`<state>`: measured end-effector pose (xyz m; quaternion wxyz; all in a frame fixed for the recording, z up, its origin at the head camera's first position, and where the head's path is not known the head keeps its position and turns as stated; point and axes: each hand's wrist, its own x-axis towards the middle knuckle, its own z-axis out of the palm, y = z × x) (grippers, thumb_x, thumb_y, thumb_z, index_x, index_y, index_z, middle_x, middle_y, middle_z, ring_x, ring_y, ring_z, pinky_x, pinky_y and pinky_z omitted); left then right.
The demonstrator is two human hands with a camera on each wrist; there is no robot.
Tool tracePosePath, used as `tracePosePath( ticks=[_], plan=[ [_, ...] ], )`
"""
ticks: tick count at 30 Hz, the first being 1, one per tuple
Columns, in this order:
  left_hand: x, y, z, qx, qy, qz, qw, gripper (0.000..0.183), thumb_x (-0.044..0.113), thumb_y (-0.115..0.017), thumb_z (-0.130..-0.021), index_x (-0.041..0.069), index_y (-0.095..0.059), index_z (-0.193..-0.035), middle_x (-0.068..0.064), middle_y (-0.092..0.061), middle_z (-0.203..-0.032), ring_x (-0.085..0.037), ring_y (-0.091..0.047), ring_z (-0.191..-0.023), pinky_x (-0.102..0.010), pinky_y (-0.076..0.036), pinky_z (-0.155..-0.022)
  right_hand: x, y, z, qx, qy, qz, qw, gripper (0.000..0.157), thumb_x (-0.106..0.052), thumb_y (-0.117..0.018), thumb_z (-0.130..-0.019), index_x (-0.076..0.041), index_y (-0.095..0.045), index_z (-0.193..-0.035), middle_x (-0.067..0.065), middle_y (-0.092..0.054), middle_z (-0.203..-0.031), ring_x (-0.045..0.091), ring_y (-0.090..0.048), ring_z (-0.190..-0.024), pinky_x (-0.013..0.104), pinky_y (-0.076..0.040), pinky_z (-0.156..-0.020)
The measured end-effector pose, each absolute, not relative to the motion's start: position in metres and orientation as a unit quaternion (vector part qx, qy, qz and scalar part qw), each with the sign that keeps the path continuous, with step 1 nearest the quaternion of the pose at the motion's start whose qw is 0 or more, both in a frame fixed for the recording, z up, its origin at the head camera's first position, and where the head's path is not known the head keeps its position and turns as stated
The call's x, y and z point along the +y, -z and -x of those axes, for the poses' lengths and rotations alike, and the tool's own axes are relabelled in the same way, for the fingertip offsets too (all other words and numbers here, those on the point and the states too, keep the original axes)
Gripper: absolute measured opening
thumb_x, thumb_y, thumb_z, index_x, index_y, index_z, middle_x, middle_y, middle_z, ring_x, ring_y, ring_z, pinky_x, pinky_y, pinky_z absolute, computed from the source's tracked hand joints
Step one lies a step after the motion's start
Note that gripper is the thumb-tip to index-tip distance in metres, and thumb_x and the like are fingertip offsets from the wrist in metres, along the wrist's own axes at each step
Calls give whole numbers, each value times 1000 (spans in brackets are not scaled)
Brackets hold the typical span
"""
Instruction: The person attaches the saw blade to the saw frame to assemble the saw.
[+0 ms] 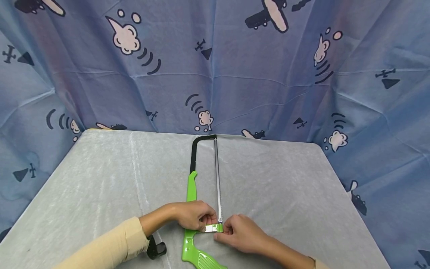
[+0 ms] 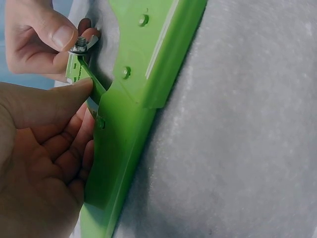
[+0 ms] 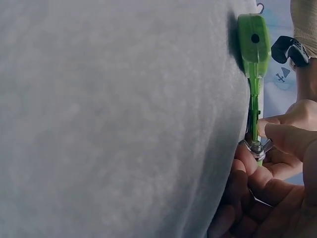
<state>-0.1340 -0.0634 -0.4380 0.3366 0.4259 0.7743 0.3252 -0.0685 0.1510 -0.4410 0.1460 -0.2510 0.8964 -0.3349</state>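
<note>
A hacksaw (image 1: 192, 188) with a green handle and a black front bow lies on the grey cloth, its long blade (image 1: 218, 179) pointing away from me. My left hand (image 1: 195, 215) reaches over the frame and pinches the green arm at the handle end between thumb and fingers. Close by on the right, my right hand (image 1: 244, 233) is at the blade's near end. Both wrist views show a wing nut (image 3: 268, 145) on a threaded screw (image 2: 79, 41) there, with the right thumb and fingers around it. Those fingers partly cover the nut.
A grey cloth (image 1: 285, 186) covers the table. Behind and at the sides hangs a blue curtain (image 1: 248, 93) with cartoon prints. A black strapped device (image 1: 156, 249) sits at my left wrist, beside the saw handle.
</note>
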Motion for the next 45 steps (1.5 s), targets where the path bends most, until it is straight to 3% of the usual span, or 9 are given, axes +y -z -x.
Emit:
tracePosePath(
  ticks=[16, 30, 37, 45],
  plan=[
    [-63, 437, 133, 780, -316, -425, 333, 22, -9, -67, -79, 8, -65, -94, 10, -52, -73, 2, -48, -67, -16, -44, -65, 161, 438, 70, 871, 372, 272, 170, 28, -25, -73, -87, -19, -61, -63, -18, -46, -56, -6, -39, -49, 17, -35, -46],
    [-62, 438, 133, 780, -320, -424, 331, 24, -10, -67, -77, 8, -65, -93, 10, -53, -73, 1, -49, -68, -16, -44, -65, 163, 442, 70, 864, 374, 297, 158, 20, -9, -70, -82, -18, -62, -67, -19, -48, -60, -7, -43, -53, 17, -40, -48],
    [-63, 439, 133, 780, -318, -426, 330, 24, -9, -68, -78, 8, -66, -94, 10, -52, -74, 2, -49, -69, -16, -45, -67, 162, 440, 70, 866, 371, 294, 161, 19, -11, -70, -82, -18, -63, -67, -19, -49, -59, -7, -43, -54, 17, -41, -50],
    [-63, 440, 134, 777, -318, -434, 327, 24, -9, -67, -78, 8, -66, -94, 10, -54, -74, 2, -49, -66, -16, -45, -64, 153, 438, 69, 887, 339, 270, 159, 40, -38, -76, -84, -21, -53, -56, -22, -40, -50, -7, -35, -46, 15, -31, -43]
  ],
)
